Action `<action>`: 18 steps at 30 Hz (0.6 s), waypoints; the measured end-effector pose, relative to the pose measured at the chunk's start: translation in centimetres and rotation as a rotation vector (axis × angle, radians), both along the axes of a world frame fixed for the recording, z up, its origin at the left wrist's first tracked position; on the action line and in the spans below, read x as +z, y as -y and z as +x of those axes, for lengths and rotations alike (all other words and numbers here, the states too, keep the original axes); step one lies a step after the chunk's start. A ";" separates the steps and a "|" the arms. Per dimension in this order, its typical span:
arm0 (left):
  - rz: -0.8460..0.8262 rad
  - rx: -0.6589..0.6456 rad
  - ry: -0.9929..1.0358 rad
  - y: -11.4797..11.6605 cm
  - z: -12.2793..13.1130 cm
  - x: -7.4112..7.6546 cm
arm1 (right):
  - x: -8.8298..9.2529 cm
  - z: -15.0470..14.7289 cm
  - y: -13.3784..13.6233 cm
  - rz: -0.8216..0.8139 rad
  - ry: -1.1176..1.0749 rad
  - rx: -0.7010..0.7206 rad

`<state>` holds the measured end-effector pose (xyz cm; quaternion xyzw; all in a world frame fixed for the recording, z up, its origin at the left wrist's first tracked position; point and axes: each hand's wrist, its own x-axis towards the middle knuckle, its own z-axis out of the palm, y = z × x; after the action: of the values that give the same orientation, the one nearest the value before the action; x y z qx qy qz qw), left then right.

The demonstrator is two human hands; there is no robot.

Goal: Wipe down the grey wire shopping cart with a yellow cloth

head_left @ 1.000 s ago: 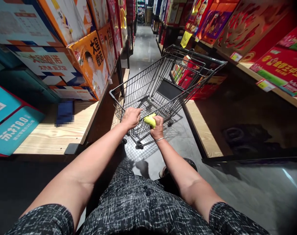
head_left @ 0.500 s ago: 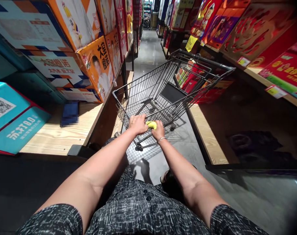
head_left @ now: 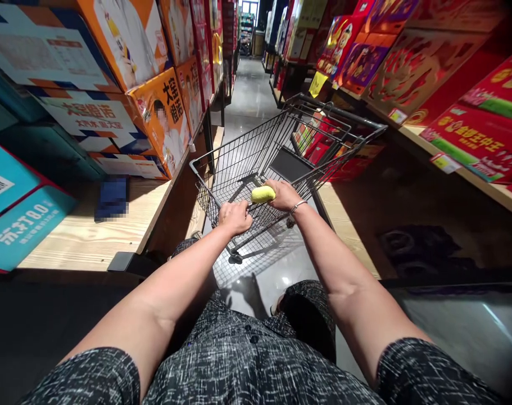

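A black wire shopping cart stands in front of me in a store aisle, its basket holding nothing that I can see. My left hand is closed round the cart's handle bar at its left end. My right hand is closed on the bar further right, with a thin bracelet on the wrist. A yellow-green grip piece on the bar sticks out to the left of my right hand, between the two hands.
Wooden shelf at the left bears orange and white cartons and teal boxes. Red gift boxes line the right shelf, with a low wooden platform below. The grey tiled aisle runs straight ahead.
My right hand has slid up and to the right along the handle, uncovering more of the yellow-green piece. The cart has swung slightly. My left hand keeps its grip.
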<state>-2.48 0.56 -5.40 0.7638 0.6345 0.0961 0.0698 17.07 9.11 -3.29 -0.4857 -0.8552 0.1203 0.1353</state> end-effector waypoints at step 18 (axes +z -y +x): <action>-0.030 -0.101 -0.037 -2.4 -2.7 -0.2 | -3.2 5.1 2.7 0.272 -0.095 -0.031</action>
<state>-5.22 3.01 -5.62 0.7953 0.5978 0.0688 0.0740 22.13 6.39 -6.46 -0.4698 -0.8487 0.0240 0.2418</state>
